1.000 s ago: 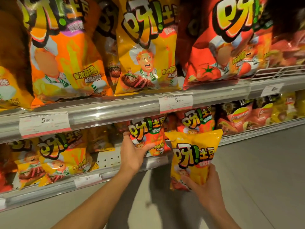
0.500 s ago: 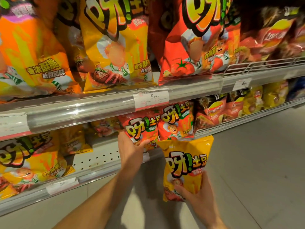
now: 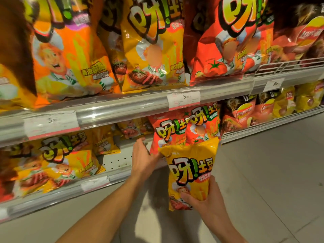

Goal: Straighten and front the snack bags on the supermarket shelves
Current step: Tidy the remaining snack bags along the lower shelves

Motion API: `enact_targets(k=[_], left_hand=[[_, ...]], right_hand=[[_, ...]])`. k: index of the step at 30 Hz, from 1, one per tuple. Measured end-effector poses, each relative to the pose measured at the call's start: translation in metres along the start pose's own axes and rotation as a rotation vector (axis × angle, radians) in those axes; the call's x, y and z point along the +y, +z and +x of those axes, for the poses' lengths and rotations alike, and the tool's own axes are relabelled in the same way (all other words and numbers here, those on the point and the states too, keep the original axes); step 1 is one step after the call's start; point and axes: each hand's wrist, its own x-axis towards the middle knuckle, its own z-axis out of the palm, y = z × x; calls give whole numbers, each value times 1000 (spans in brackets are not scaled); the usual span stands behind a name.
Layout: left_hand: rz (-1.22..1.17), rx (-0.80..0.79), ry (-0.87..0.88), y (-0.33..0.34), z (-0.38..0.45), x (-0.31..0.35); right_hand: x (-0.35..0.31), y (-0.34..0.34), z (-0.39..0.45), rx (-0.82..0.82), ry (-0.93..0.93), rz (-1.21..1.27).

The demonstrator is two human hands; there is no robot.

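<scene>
The right hand (image 3: pixel 208 199) grips 1 yellow bag (image 3: pixel 190 174) by its lower end, upright, in front of the lower shelf (image 3: pixel 98 181). The left hand (image 3: pixel 142 157), fingers spread, rests against the red bag (image 3: pixel 168 132). The bare gap lies left of it, nearer that hand.

Glossy plastic snack bags (image 3: pixel 190 172); shiny metal shelf rail (image 3: pixel 122 111).

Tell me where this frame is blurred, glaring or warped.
Head view: motion blur smears the upper-shelf bags; glare streaks the clear shelf rail; wide-angle lens bends the shelf lines; the yellow bag in the right hand reads sharpest; printed faces on some bags are blurred out.
</scene>
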Motion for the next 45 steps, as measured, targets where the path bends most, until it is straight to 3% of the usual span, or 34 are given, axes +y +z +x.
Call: enact_targets(k=[7,10,15,25,29,34,39,45], left_hand=[[542,145,260,-92,-69,-75],[779,72,244,-127,-90,-106],[1079,-104,206,-151,-92,-120],[1007,-153,191,-150,-84,-122],[969,-180,188,-156,-80,-123],[837,-190,174,-163,-82,-121],[602,-163,66,-198,-92,-107],[294,48,-188,-283,-106,-118]], right_hand=[[-51,78,1,-141,-141,-53],[-73,120,14,-181,-199,-39],[-88,172,45,-80,-292,-130],[-78,208,82,-91,-283,-110],[-67,206,93,-168,-221,-91],[-61,203,97,-154,-301,-179],[-74,199,87,-99,-348,-279],[-75,195,16,177,-398,-370]])
